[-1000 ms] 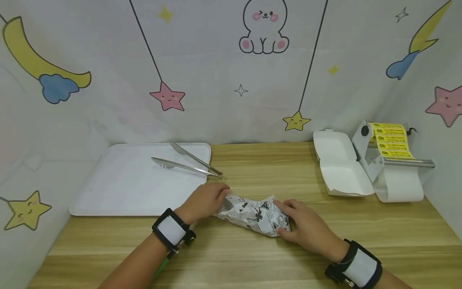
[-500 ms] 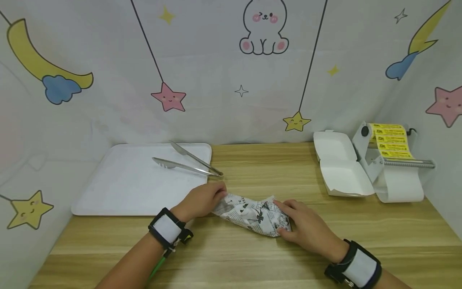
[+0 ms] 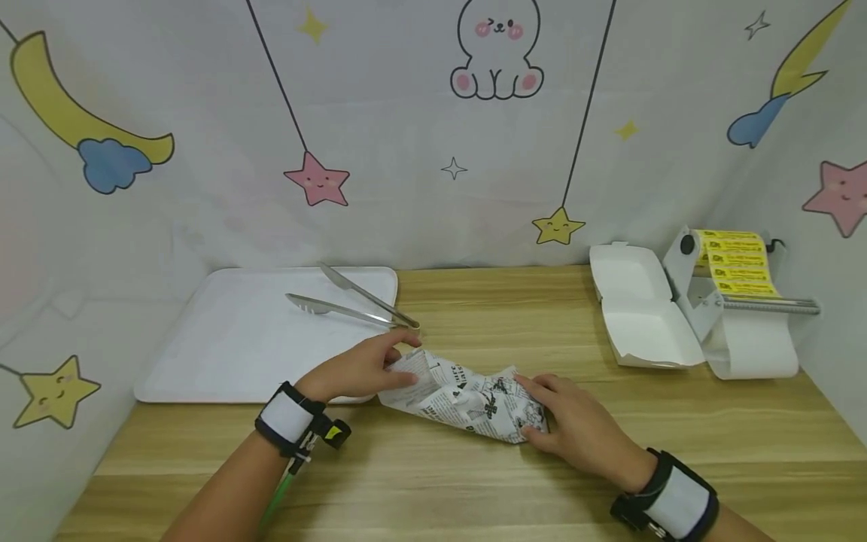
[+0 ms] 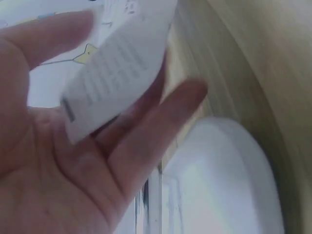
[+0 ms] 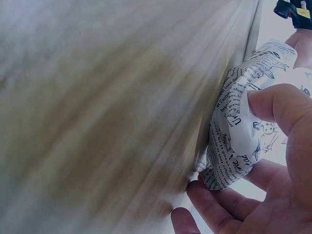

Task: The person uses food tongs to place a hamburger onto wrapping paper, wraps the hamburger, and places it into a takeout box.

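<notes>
A long bundle wrapped in newsprint-patterned food paper [image 3: 474,403] lies on the wooden table, its contents hidden. My right hand [image 3: 576,425] grips its right end; in the right wrist view, the thumb [image 5: 275,105] presses the paper from one side and the fingers curl under the other. At the left end, my left hand [image 3: 369,367] has its thumb and fingers spread around the loose paper end. The left wrist view shows this flap [image 4: 117,73] standing between the extended fingers and the thumb, over the palm.
Metal tongs [image 3: 359,312] lie across the right edge of a white tray [image 3: 223,339] behind my left hand. At the back right stand an open white clamshell box [image 3: 650,331] and a label dispenser [image 3: 738,301] with a roll of yellow labels.
My left hand has drawn back leftward and its fingers have spread, so the paper's left end now shows wider and flatter. The right hand has stayed in place.
</notes>
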Demonstrator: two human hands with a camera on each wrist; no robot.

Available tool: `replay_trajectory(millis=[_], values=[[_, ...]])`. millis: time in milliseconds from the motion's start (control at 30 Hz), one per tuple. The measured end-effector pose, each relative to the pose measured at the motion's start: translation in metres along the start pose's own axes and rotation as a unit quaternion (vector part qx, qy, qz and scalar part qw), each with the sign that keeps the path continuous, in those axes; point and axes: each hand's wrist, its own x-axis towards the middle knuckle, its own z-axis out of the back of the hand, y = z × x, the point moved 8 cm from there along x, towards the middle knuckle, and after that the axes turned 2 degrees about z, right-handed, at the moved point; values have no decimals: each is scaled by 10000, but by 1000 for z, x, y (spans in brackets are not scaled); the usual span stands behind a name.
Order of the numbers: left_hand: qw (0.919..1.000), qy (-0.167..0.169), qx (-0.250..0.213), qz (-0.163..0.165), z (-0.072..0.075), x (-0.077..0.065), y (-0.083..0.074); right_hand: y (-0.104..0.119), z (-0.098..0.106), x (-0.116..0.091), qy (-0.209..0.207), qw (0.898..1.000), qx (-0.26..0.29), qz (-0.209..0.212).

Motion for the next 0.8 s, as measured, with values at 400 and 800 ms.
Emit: replay_trajectory(millis=[400, 800], values=[[9404, 1275, -3140, 264, -19, -17, 6, 0, 0, 1, 18, 9999, -132, 47], [8896, 1352, -4341, -437, -31, -11, -26, 0, 0, 0, -53, 9999, -124, 107]])
